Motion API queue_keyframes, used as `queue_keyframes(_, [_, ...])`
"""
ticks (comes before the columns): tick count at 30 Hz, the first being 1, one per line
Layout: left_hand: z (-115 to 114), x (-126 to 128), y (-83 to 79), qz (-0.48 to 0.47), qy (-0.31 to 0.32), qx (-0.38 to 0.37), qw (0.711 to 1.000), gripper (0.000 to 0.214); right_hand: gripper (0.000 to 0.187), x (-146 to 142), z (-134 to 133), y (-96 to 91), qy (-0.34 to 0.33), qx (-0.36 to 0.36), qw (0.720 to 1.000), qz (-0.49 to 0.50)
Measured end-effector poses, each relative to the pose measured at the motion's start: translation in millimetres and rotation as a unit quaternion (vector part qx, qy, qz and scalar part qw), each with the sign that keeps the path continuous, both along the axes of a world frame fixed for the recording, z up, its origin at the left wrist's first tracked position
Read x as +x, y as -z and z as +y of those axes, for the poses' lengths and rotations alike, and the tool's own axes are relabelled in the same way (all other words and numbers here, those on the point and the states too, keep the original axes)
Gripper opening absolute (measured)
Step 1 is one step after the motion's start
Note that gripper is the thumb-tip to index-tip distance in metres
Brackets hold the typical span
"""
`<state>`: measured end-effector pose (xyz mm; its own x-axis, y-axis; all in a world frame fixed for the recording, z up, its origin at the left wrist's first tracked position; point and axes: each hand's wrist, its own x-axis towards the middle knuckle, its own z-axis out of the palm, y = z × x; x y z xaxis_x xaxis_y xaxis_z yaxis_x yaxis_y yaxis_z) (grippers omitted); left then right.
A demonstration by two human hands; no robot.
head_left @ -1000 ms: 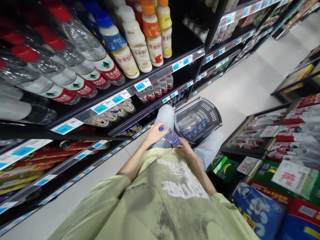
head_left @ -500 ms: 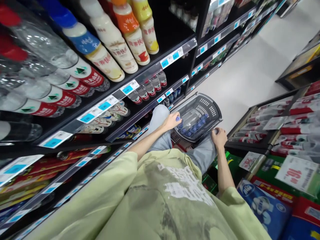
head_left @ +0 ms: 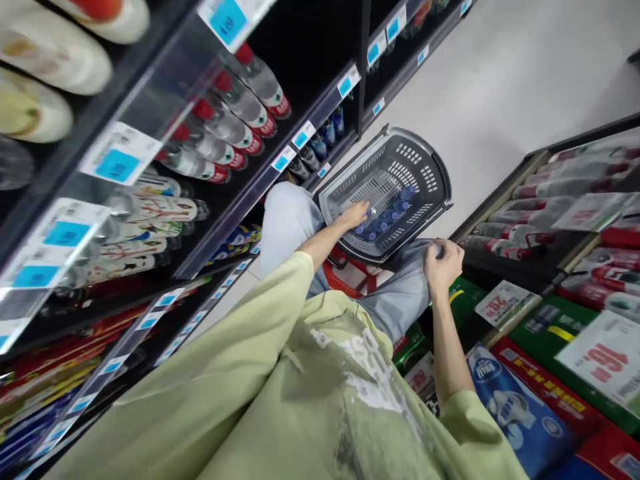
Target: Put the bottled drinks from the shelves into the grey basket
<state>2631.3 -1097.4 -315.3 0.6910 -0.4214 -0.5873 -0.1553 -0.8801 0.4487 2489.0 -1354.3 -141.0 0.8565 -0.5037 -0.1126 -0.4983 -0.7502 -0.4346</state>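
Note:
My left hand (head_left: 356, 213) reaches down into a dark grey shopping basket (head_left: 336, 183), its fingers closed round the top of a blue-capped bottle (head_left: 369, 212). The body of that bottle is mostly hidden. Several more blue-capped bottles (head_left: 395, 217) stand upright in a row along the basket's right side. Over my right knee, my right hand (head_left: 444, 263) has its fingers curled in, with nothing visible in them. The basket is between my bent legs, near the shelf.
Shelving on the left holds red-capped water bottles (head_left: 245, 137) and blue price tags (head_left: 117, 163). To the right are packed bottles (head_left: 520, 233), a blue box (head_left: 520, 407) and price signs (head_left: 603, 363). Something red (head_left: 345, 277) lies under the basket. Pale floor (head_left: 500, 87) stretches ahead.
My left hand has moved from above the basket's left edge down inside it with the blue-capped bottle. My right hand stays at the knee. The view has tilted downward.

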Motion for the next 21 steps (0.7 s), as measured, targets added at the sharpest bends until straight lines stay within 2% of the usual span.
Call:
queue_keyframes(6, [-29, 0, 78.5, 0.078, -0.032, 0.031, 0.996, 0.049, 0.026, -9, -12, -2.3, 0.005, -0.003, 0.999, -0.043])
queue_keyframes(9, [-37, -9, 107.8, 0.112, -0.045, 0.044, 0.992, 0.042, 0.023, -11, -16, -3.7, -0.005, -0.007, 0.999, -0.049])
queue_keyframes(11, [-43, -16, 121.8, 0.126, -0.052, 0.044, 0.99, 0.041, 0.022, -10, -16, -4.3, -0.008, -0.008, 0.999, -0.048])
queue_keyframes(16, [-61, -20, 138.7, 0.134, -0.068, 0.029, 0.988, 0.043, 0.021, -4, -12, -3.7, -0.015, -0.003, 0.999, -0.041])
queue_keyframes(19, [-64, -16, 136.1, 0.154, -0.083, 0.043, 0.984, 0.053, 0.021, 3, -10, -1.9, -0.014, -0.007, 0.999, -0.029])
queue_keyframes(21, [-60, -16, 128.5, 0.173, -0.09, 0.056, 0.979, 0.066, 0.022, 6, -9, -0.2, -0.014, -0.007, 1.0, -0.025])
